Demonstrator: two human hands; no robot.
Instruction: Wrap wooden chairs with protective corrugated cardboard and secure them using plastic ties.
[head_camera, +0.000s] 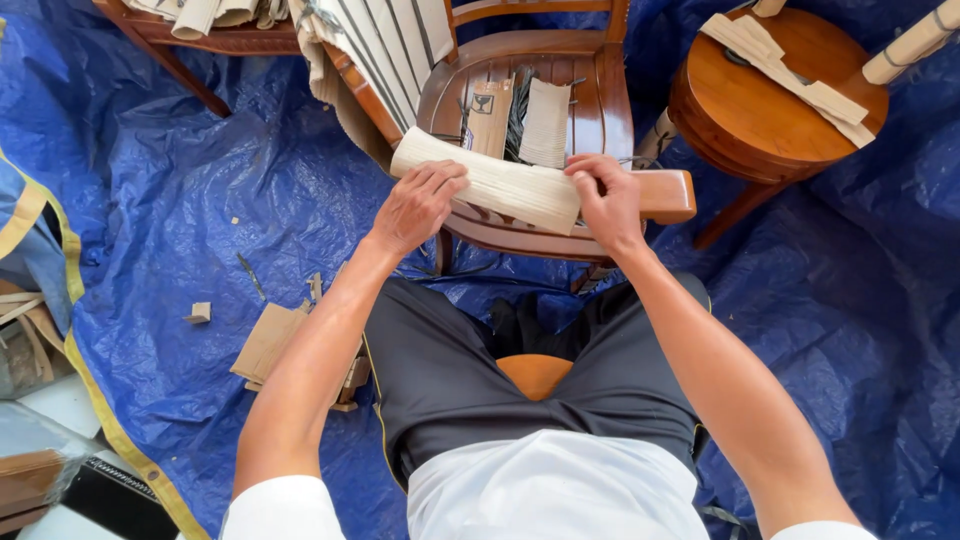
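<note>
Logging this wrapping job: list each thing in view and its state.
Pale corrugated cardboard sheet: bent over the chair's front edge, held at both ends.
Left hand: pressing the sheet.
Right hand: gripping the sheet's end.
Brown wooden chair: upright, seat bare.
Round wooden stool: upright, cardboard strips on top.

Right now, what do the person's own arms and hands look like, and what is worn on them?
Both arms are bare from just above the elbow down. Short white sleeves show at the bottom edge of the view. The left hand and right hand wear no gloves; no rings, watch or bands are visible.
</note>
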